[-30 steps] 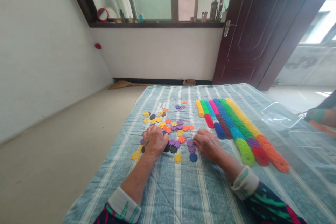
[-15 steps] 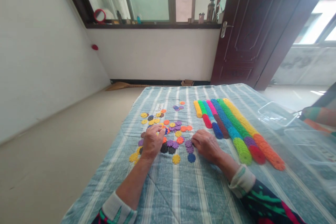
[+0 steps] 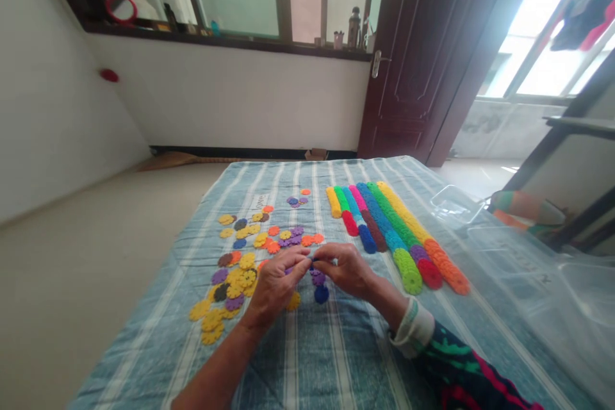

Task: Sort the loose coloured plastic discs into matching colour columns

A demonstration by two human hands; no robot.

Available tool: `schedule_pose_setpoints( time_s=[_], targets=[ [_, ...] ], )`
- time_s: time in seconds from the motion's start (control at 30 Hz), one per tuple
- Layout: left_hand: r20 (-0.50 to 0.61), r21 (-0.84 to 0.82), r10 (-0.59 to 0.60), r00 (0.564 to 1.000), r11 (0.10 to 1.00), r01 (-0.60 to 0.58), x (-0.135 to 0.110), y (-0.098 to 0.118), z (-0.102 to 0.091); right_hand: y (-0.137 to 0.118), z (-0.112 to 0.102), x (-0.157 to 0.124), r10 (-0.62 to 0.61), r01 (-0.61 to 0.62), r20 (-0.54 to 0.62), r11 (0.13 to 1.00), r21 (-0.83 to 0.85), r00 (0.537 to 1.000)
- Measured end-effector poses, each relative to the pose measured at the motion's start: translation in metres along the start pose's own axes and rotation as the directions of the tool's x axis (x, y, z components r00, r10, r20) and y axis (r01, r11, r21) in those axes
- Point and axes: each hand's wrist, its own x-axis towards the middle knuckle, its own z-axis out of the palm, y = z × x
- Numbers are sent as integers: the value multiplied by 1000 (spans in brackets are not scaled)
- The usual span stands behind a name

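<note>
My left hand (image 3: 281, 278) and my right hand (image 3: 346, 269) meet fingertip to fingertip above the striped cloth. Both have thumb and fingers pinched at a small dark blue notched disc (image 3: 312, 262), mostly covered by the fingers. Just below the fingertips lie purple notched discs (image 3: 318, 278) and a blue notched disc (image 3: 321, 295). Left of my left hand spreads a loose scatter of yellow notched discs (image 3: 235, 277), mixed with purple, black, brown and orange ones. More orange and purple discs (image 3: 296, 231) lie beyond the hands.
Long rows of stacked discs (image 3: 384, 218), sorted by colour, lie to the right. Clear plastic boxes (image 3: 459, 205) stand at the right side of the striped cloth (image 3: 365, 346). A small group of discs (image 3: 294, 202) and a paper label (image 3: 257, 201) lie farther back.
The view has turned to the right. My left hand has carried a blue disc rightward from the scatter, and the fingertips of both hands have come together at it.
</note>
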Motion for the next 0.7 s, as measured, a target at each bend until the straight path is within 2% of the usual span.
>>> schedule_pose_setpoints(
  time_s=[0.1,0.17,0.23,0.3,0.37,0.5,0.7],
  targets=[
    [-36,36,40,999,999,-38,0,-3,1,3,-35,2,33,-18,96,988,-156,995],
    [-69,71,66,995,996,-61,1,-6,1,9,-63,1,160,-106,147,941,-321,976],
    [-86,110,92,992,990,-83,1,-9,3,18,-87,-1,335,-230,140,843,-487,932],
    [-81,150,123,989,983,-110,1,-11,4,27,-102,-4,423,-283,125,769,-574,897],
    [-72,180,155,985,974,-140,0,-11,5,36,-108,-6,452,-295,123,741,-603,884],
    [-71,221,189,979,960,-169,-1,-9,5,47,-102,-6,474,-301,124,718,-628,872],
    [-92,256,189,978,953,-161,1,-12,1,48,-94,-4,496,-304,110,677,-670,861]
  ],
)
